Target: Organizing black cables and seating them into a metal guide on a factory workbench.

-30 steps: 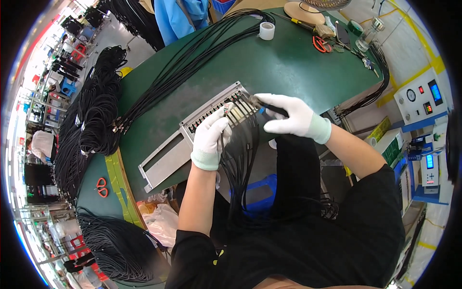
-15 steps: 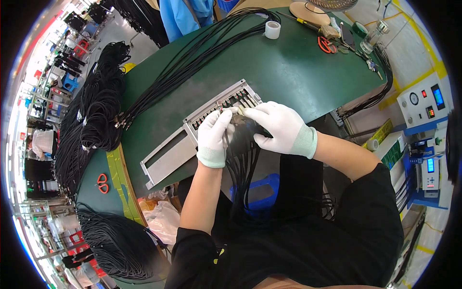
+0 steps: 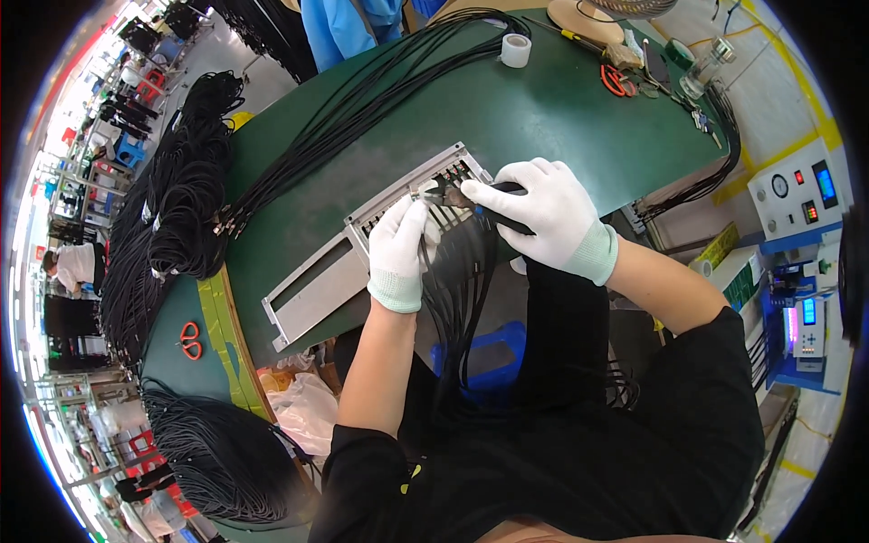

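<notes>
My left hand (image 3: 396, 249), in a white glove, pinches the end of a black cable near its small metal connector (image 3: 415, 194). In my gloved right hand (image 3: 554, 210) is a pair of black-handled pliers (image 3: 507, 221), their jaws close to the left fingertips. Both hands are over a long metal fixture (image 3: 403, 192) with a row of slots, several of them filled with cable ends. Black cables (image 3: 463, 303) hang from the fixture's near side toward my lap. The exact contact between jaws and connector is too small to tell.
The fixture lies on a green table (image 3: 561, 118). Long black cables (image 3: 362, 104) stretch across its far side, beside a white tape roll (image 3: 515, 51). Coiled cable bundles (image 3: 186, 208) line the left edge near orange-handled scissors (image 3: 190, 341). Another pair of scissors (image 3: 615, 81) lies far right.
My right hand has shifted slightly right and now shows the pliers in its grip. The left hand keeps its pinch at nearly the same spot.
</notes>
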`<state>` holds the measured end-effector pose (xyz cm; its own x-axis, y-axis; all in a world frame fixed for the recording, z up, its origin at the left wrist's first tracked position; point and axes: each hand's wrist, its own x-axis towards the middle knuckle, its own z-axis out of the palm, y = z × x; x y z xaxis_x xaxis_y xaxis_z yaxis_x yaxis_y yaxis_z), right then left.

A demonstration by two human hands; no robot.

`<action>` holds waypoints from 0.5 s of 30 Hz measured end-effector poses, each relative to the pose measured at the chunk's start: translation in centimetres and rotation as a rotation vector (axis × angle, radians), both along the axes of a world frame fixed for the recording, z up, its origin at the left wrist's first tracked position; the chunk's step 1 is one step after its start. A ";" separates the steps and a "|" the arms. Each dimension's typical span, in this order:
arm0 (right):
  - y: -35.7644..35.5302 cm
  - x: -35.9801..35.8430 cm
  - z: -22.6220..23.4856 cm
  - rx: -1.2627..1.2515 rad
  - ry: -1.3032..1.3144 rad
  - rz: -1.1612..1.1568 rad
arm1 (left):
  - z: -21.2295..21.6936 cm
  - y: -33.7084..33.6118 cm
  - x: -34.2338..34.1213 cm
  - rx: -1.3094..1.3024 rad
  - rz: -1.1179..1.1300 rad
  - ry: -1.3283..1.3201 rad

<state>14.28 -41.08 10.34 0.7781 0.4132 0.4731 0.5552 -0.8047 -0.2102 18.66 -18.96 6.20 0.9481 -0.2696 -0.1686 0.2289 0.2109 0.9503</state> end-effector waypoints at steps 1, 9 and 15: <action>-0.1 0.1 0.0 0.000 0.002 -0.004 | 0.1 -0.1 0.0 0.000 -0.004 0.002; -0.2 0.8 -0.4 -0.093 -0.093 -0.006 | -0.2 0.2 0.1 -0.063 -0.116 -0.033; -0.8 0.8 -0.3 -0.139 -0.078 0.012 | -0.1 0.1 -0.1 -0.022 -0.093 -0.004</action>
